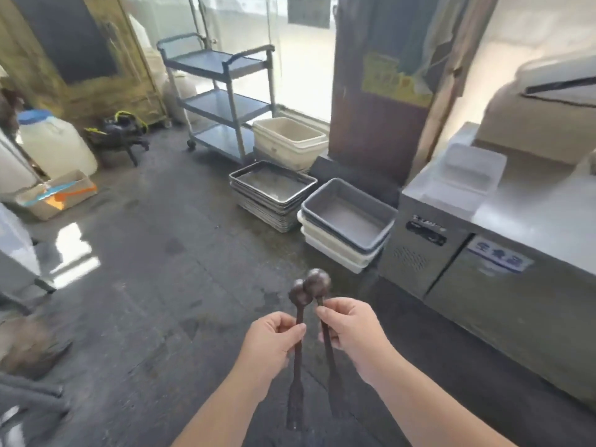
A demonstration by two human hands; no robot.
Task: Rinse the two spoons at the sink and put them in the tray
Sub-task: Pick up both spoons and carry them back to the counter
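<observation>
Your left hand (274, 340) pinches one dark spoon (298, 321) | right hand (351, 330) pinches the other spoon (317, 283), bowls touching, held over the floor | no sink visible | rinsing and traying probably both remain.

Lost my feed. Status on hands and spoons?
Left hand grips one dark spoon, right hand the other spoon. Bowls up, touching. No sink in view. Nothing blocking.

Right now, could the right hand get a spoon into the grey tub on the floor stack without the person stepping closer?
Probably not. The right hand holds its spoon well short of the grey tub, with open floor between. Nothing blocks the way, so a step forward should do.
</observation>
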